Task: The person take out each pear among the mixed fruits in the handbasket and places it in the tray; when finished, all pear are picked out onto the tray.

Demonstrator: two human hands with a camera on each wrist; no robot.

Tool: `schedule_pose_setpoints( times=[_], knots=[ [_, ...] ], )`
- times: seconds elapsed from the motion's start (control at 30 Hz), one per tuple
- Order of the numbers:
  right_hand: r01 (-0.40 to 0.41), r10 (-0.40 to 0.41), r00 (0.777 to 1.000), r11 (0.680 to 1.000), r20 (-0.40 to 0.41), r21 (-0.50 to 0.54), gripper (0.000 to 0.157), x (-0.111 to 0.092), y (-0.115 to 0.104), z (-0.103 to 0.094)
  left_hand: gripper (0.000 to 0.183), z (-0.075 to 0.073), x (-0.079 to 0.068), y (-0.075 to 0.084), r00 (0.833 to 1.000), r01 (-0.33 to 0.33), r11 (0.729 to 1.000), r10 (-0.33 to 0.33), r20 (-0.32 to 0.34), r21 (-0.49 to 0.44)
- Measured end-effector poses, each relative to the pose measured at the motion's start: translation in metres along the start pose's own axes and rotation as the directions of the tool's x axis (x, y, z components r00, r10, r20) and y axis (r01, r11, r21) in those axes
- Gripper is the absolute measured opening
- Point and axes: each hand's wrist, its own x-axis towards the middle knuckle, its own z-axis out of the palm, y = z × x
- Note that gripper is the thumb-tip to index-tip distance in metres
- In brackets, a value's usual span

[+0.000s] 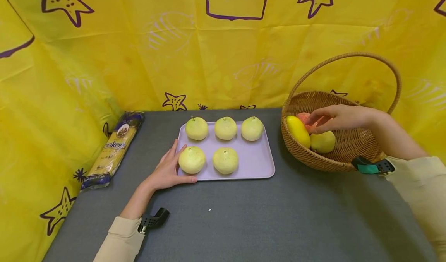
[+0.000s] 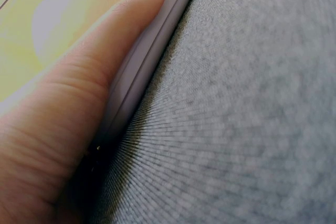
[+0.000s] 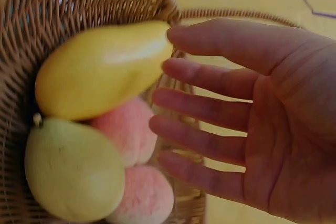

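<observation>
My left hand (image 1: 169, 168) rests at the near left corner of a light purple tray (image 1: 254, 159), its thumb (image 2: 126, 24) lying along the front rim and its fingers at the left side. Several round, pale yellow-green fruits like pomelos (image 1: 225, 160) sit on the tray in two rows. On the right, my right hand (image 1: 343, 117) hangs over a wicker basket (image 1: 355, 146) with fingers apart and nothing held. Right by its fingertips lies a yellow mango (image 3: 105, 72). Two pinkish peaches (image 3: 128, 129) and another pale yellow-green fruit (image 3: 73, 169) lie beside the mango in the basket.
A long pasta packet (image 1: 113, 149) lies at the table's left side, against the yellow patterned cloth (image 1: 223, 60) that hangs behind and left. The basket's tall arched handle (image 1: 362, 54) rises at the back right. A small white speck (image 1: 210, 210) lies on the dark grey table (image 1: 261, 223).
</observation>
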Motion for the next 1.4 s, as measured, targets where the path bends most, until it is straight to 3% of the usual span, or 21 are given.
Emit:
schedule_pose_setpoints(
  times=[0.53, 0.8, 0.93, 1.2, 1.4],
  knots=[
    [-0.043, 0.04, 0.983, 0.999, 0.177, 0.011, 0.043, 0.012, 0.044, -0.009, 0.121, 0.002, 0.0, 0.002, 1.0, 0.007, 1.0, -0.007, 0.01, -0.016],
    [-0.09, 0.098, 0.979, 0.995, 0.181, -0.049, 0.051, 0.015, 0.051, -0.007, 0.12, 0.0, 0.0, 0.004, 1.0, 0.014, 1.0, -0.014, 0.015, -0.009],
    [-0.105, 0.118, 0.968, 0.992, 0.219, -0.071, 0.056, 0.017, 0.052, -0.007, 0.12, 0.0, 0.001, 0.003, 1.0, 0.012, 1.0, -0.011, 0.013, -0.011],
    [-0.11, 0.134, 0.949, 0.989, 0.285, -0.101, 0.045, 0.02, 0.053, -0.004, 0.12, -0.001, 0.001, 0.002, 1.0, 0.0, 1.0, 0.0, 0.007, -0.014],
    [-0.123, 0.148, 0.924, 0.988, 0.352, -0.092, 0.058, 0.023, 0.06, 0.0, 0.12, -0.001, 0.0, 0.002, 1.0, 0.01, 1.0, -0.01, 0.009, -0.018]
  ],
)
